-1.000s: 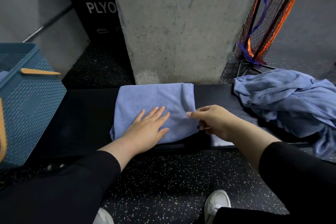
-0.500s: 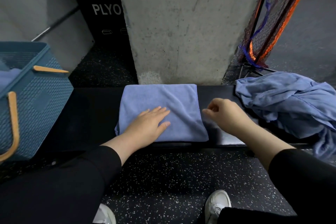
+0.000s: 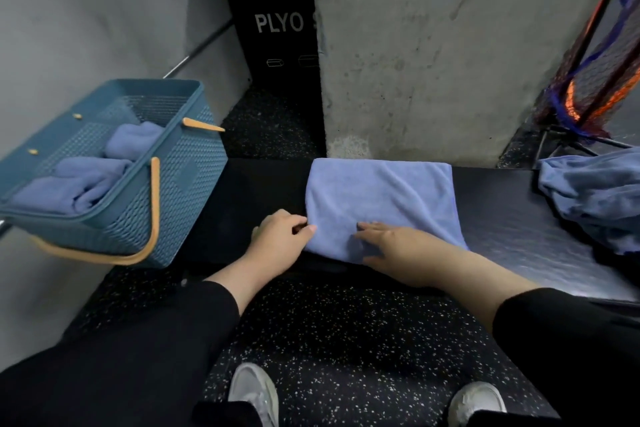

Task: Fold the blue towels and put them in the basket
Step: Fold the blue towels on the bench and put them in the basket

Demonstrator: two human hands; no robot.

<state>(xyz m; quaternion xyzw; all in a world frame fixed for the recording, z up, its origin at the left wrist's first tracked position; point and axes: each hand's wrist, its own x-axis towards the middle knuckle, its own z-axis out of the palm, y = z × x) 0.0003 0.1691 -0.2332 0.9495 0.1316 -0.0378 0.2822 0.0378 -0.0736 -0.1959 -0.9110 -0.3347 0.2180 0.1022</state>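
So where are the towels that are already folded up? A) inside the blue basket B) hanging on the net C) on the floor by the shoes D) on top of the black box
A: folded blue towels lie inside the blue basket on the left, while one more towel is still on the bench under the hands.
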